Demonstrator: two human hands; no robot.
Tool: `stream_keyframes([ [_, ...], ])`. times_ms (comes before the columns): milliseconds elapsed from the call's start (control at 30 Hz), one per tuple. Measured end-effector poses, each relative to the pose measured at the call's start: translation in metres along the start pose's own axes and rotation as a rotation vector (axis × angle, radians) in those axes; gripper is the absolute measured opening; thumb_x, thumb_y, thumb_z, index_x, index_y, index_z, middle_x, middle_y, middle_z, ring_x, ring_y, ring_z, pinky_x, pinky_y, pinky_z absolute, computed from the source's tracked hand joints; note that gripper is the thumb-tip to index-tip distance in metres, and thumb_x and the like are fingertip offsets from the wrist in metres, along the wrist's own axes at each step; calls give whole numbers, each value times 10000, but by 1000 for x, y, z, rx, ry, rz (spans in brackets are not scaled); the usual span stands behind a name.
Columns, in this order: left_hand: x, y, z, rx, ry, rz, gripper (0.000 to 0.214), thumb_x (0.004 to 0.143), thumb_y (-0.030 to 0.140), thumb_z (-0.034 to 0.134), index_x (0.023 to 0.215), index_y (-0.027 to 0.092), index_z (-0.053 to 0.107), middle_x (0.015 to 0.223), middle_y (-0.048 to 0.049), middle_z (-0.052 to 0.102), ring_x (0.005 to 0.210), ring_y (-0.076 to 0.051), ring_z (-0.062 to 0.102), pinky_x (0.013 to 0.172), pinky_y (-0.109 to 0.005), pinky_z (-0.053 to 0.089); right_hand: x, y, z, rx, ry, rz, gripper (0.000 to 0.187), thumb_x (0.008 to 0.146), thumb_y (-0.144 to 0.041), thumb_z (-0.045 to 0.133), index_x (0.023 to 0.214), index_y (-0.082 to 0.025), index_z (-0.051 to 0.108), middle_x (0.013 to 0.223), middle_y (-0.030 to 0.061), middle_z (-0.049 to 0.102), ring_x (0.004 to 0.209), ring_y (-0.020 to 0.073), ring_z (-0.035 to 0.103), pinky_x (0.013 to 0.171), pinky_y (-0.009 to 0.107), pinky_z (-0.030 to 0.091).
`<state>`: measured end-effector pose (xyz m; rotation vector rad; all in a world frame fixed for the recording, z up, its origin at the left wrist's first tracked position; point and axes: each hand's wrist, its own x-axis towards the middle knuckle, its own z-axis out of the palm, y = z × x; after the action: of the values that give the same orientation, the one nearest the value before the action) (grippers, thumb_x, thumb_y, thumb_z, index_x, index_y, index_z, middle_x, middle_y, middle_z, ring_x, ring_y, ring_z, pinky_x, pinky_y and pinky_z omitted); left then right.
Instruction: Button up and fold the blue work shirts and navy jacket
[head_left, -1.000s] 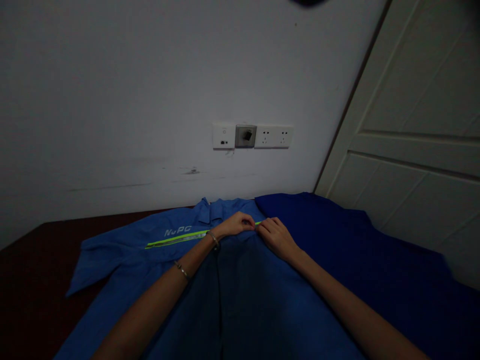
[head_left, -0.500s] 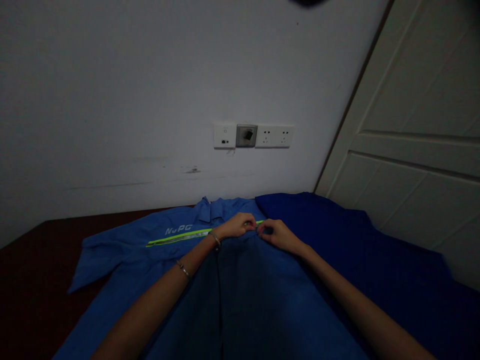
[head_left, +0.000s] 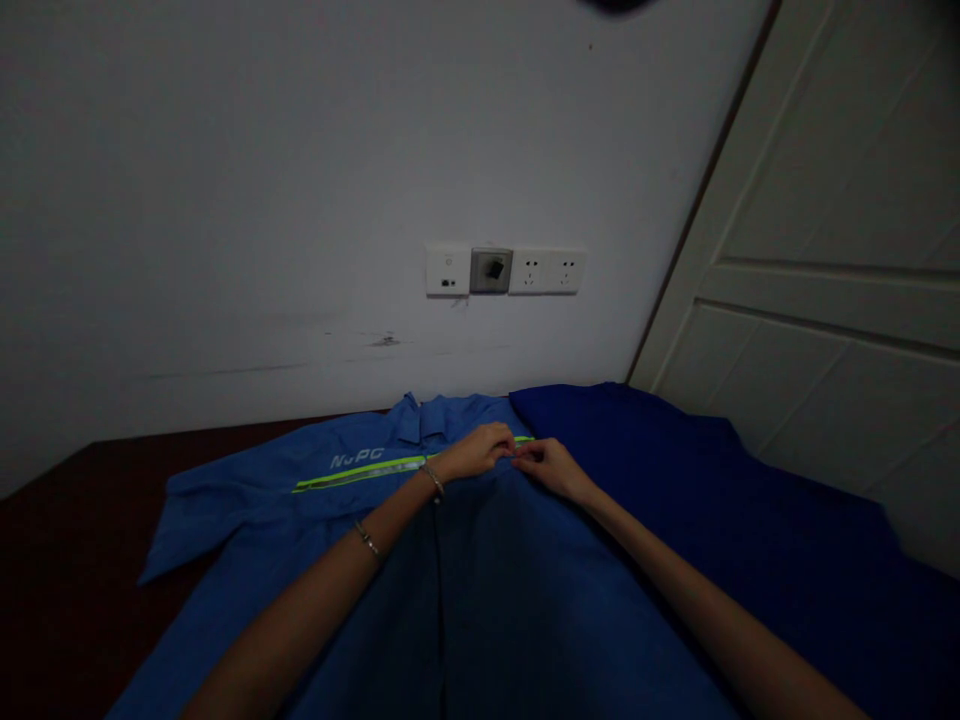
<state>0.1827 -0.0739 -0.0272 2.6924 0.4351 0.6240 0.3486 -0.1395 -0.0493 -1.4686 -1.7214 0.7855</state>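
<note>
A blue work shirt with a yellow-green reflective stripe and pale lettering lies spread flat, collar toward the wall. My left hand and my right hand meet at the shirt's chest, just below the collar. Both pinch the fabric at the front opening, fingertips nearly touching each other. Two thin bracelets sit on my left wrist and forearm. What exactly lies between the fingertips is too small to make out.
A darker blue garment lies to the right, partly under the shirt. Both rest on a dark brown surface. A white wall with a socket and switch panel stands behind. A pale panelled door is at the right.
My right hand has slid slightly left and closed in on my left hand; the two hands now pinch the fabric closer together. The shirt has barely shifted.
</note>
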Motion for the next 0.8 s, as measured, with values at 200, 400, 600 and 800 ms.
stream_keyframes([
  [200, -1, 7, 0, 54, -15, -5, 111, 829, 141, 441, 782, 141, 541, 833, -41, 543, 816, -130, 488, 760, -224, 375, 1, 5, 3, 65, 15, 0, 221, 652, -282, 587, 756, -106, 669, 617, 15, 619, 555, 119, 514, 519, 216, 367],
  [400, -4, 8, 3, 37, 21, -26, 122, 833, 137, 423, 814, 142, 544, 851, -46, 549, 834, -132, 495, 782, -229, 379, 3, 11, 11, 156, 114, -15, 210, 628, -256, 587, 758, -112, 667, 644, 25, 641, 571, 133, 547, 536, 228, 394],
  [600, -5, 4, 4, -59, 75, -69, 122, 821, 151, 458, 827, 137, 579, 842, -35, 573, 784, -116, 519, 743, -218, 393, 4, 12, 14, 285, 168, 77, 227, 563, -241, 626, 744, -105, 647, 671, 49, 662, 605, 154, 585, 578, 251, 438],
  [800, -5, -1, 3, -176, 47, -188, 169, 717, 215, 611, 866, 137, 605, 813, -16, 605, 756, -116, 547, 698, -205, 414, 4, 11, 14, 237, 185, 63, 208, 584, -239, 611, 745, -112, 644, 689, 57, 674, 640, 173, 609, 587, 263, 455],
])
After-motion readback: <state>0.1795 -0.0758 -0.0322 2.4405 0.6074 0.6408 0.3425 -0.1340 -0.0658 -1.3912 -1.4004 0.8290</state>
